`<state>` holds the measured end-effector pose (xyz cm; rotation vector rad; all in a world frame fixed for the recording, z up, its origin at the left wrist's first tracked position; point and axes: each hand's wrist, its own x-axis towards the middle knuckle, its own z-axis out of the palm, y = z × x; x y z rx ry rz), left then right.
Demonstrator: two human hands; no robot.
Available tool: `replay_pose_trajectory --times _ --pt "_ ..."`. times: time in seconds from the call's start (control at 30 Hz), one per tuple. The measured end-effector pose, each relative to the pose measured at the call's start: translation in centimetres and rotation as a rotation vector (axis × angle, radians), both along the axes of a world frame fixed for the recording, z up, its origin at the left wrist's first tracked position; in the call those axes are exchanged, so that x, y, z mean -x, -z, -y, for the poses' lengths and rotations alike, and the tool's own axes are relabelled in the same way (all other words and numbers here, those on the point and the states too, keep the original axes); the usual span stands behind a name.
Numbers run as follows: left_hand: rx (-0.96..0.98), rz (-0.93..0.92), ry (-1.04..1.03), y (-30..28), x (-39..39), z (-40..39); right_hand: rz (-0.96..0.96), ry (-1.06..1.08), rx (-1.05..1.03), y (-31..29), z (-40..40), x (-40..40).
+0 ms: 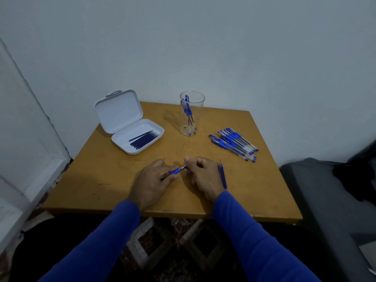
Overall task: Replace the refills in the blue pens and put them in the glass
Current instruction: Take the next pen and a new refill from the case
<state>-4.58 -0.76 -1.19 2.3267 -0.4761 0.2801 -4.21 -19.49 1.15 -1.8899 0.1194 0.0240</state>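
Sleeves of blue fabric enter from the bottom of the frame. In the centre, the left hand (154, 180) grips a blue plastic pen (175, 171) with curled fingers, and the right hand (203, 176) pinches the dark tip end of this pen, its fingers curled. Just right of the right hand, a few loose blue refills (222, 175) lie together on the square wooden table (101, 180). Further up at the right, a pile of blue capped pens (234, 143) lies on the table. Left of centre, an open white plastic case (130, 123) holds dark blue refills (144, 139). At the far edge stands upright a clear tall glass (191, 112) with some blue pens inside.
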Motion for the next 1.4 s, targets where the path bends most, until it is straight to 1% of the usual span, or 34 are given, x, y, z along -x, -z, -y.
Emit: replay_pose_trajectory --times 0.33,0.43,0.6,0.77,0.87,0.9,1.03,1.1,1.17,1.23,1.4 --pt "0.022 0.026 0.007 0.3 0.0 0.0 -0.065 -0.101 -0.08 -0.3 0.2 0.0" --pt "0.024 0.029 0.004 0.4 0.0 -0.1 -0.057 -0.141 -0.082 -0.3 0.3 -0.1" --pt "0.028 0.025 -0.022 0.2 0.0 -0.1 -0.08 -0.196 -0.221 -0.5 0.9 -0.1" --pt "0.053 0.026 -0.015 0.2 0.2 -0.1 -0.083 -0.123 -0.147 0.0 0.7 0.1" --pt "0.062 0.032 -0.004 0.2 0.2 -0.1 -0.051 -0.128 -0.064 0.1 0.6 0.1" --pt "0.065 0.031 -0.002 0.3 0.2 -0.1 -0.047 -0.147 -0.071 0.2 0.8 0.0" --pt "0.044 0.033 -0.014 0.4 0.0 -0.2 -0.065 -0.241 -0.231 -0.1 1.4 0.1" --pt "0.044 0.039 -0.01 0.4 0.1 -0.1 -0.063 -0.208 -0.222 -0.3 1.2 0.2" --pt "0.06 0.025 -0.006 0.2 0.2 -0.1 -0.045 -0.149 -0.146 0.0 0.8 0.3" --pt "0.059 0.012 -0.006 0.2 0.2 -0.2 -0.027 -0.135 -0.075 0.2 0.6 0.3" --pt "0.028 0.012 -0.022 0.1 0.3 -0.1 -0.049 -0.215 -0.188 -0.1 1.2 0.3"
